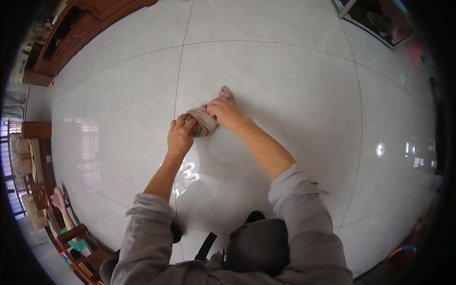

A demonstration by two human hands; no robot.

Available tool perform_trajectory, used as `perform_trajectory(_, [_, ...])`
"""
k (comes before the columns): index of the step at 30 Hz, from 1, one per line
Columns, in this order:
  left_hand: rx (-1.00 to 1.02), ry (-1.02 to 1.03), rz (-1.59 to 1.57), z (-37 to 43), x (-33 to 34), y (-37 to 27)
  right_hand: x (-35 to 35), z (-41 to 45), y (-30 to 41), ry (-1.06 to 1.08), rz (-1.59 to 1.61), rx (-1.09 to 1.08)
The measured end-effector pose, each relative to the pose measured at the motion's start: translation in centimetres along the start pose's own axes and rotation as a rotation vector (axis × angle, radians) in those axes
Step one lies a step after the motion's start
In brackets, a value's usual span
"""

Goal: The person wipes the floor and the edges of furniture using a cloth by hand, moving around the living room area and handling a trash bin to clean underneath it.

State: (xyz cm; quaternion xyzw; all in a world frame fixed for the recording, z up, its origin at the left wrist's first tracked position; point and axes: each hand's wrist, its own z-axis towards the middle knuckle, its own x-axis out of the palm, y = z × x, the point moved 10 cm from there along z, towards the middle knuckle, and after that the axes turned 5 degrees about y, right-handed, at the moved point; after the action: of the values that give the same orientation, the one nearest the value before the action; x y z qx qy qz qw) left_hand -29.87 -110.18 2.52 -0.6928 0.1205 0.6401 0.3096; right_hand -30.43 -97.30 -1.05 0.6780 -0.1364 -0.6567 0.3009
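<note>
A twisted, bunched beige-brown cloth (203, 120) is held between my two hands, close above or on the glossy tiled floor (285, 89); I cannot tell whether it touches. My left hand (180, 137) grips its lower left end, thumb and fingers wrapped round it. Farther up and to the right, my right hand (227, 112) clasps the other part. Past those right fingers sticks out a short pinkish end of cloth (225, 93). Parts of the cloth are hidden under both hands.
Along the upper left stands a brown wooden cabinet (76, 34). Wooden seating with cushions (23, 156) lines the left side, near a pink toy-like object (58, 199) and a teal item (76, 244). A metal-framed stand (370, 26) is at upper right. My bent knee (258, 245) shows below.
</note>
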Motion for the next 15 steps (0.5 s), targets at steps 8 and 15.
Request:
perform_trajectory(8, [0.319,0.031,-0.329,-6.6,4.2,-20.3,-14.2,-21.1,-6.4,-0.583,-0.007,0.315])
perform_trajectory(15, [0.646,0.152,-0.144,-10.6,14.8,-31.8,-5.2,-37.6,-13.5,-0.468,-0.219,0.909])
